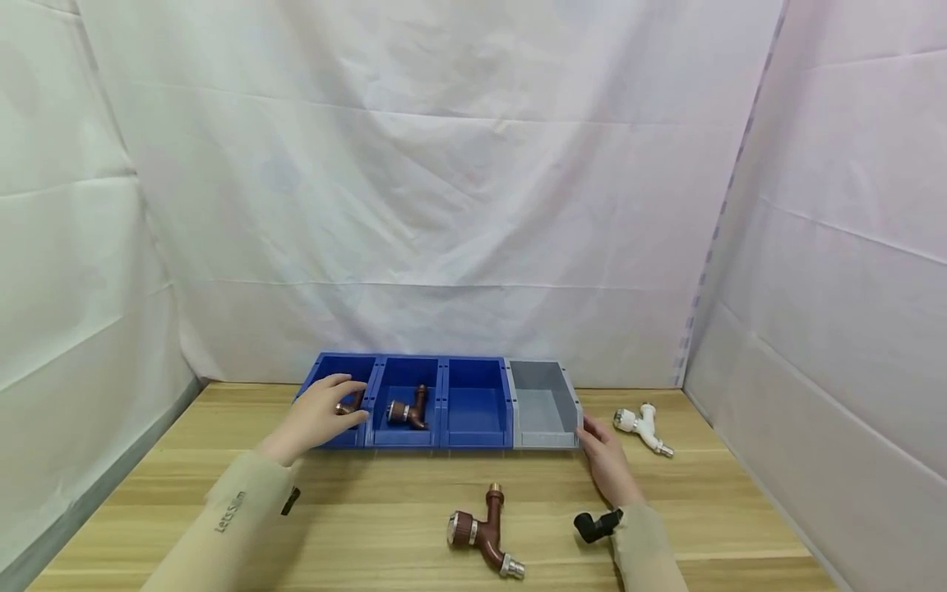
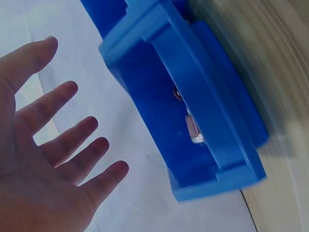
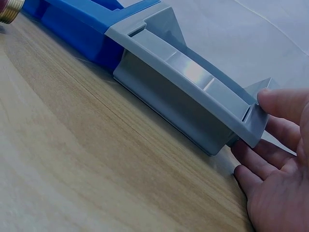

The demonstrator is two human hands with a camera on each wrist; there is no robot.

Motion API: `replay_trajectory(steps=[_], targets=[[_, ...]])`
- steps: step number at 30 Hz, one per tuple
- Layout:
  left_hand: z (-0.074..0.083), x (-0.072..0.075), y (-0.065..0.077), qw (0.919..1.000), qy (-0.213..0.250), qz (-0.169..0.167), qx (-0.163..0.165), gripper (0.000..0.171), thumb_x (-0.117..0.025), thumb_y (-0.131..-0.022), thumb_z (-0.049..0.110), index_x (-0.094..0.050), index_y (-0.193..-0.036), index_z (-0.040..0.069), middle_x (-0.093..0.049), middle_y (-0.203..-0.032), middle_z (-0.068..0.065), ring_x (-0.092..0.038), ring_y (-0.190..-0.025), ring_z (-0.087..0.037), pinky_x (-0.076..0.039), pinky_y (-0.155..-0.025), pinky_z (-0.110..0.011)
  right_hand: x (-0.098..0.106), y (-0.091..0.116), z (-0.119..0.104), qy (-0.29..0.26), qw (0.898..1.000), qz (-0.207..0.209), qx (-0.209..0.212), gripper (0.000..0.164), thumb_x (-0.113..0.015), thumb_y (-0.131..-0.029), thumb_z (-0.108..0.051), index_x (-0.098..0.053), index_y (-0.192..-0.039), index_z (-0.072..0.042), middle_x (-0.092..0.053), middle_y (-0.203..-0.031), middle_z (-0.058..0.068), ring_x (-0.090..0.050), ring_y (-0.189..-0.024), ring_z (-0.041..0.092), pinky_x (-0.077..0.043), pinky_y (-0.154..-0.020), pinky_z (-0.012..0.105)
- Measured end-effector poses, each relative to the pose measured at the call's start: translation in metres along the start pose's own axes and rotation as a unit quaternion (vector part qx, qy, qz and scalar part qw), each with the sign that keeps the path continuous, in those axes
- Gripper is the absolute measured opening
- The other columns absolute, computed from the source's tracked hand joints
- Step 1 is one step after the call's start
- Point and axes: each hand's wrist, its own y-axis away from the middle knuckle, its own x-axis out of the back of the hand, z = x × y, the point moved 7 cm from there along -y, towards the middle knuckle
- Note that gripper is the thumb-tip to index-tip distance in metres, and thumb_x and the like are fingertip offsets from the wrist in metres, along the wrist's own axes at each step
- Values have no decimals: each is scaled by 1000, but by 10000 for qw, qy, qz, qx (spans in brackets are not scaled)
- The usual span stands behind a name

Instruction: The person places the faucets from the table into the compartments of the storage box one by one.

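Three blue bins and a grey bin (image 1: 543,438) stand side by side in a row. My left hand (image 1: 320,413), fingers spread, hovers over the leftmost blue bin (image 2: 203,92) and holds nothing. A brown tap (image 2: 193,129) lies in that bin, partly hidden by the front wall. Another brown tap (image 1: 409,409) lies in the second blue bin (image 1: 403,439). With thumb and fingers on either side of its front right corner, my right hand (image 3: 282,169) grips the grey bin. No contents show in the third blue bin (image 1: 476,438) or the grey one.
A dark red-brown tap (image 1: 484,530) with a silver spout end lies at the front of the wooden table (image 1: 370,534). To the right of my right hand is a white tap (image 1: 645,427). White cloth (image 1: 444,205) hangs behind and on both sides.
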Motion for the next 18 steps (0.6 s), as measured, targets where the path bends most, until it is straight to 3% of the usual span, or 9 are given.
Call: replay_trajectory(steps=[10, 18], targets=[[-36, 13, 24, 9981, 225, 233, 527, 53, -70, -90, 25, -55, -131, -5, -45, -133, -36, -42, -120, -55, -36, -93, -68, 0, 0, 1, -66, 10000, 47, -45, 55, -49, -102, -14, -28, -149, 4, -28, -153, 20, -25, -140, 26, -20, -114, 40], [-59, 15, 43, 9926, 494, 299, 1070, 70, -66, -92, 31, -37, -142, -10, -40, -136, -38, -39, -121, -56, -34, -93, -70, -1, -2, 1, -138, 9999, 27, -47, 53, -47, -102, -13, -27, -149, 5, -27, -153, 20, -26, -139, 25, -21, -114, 39]])
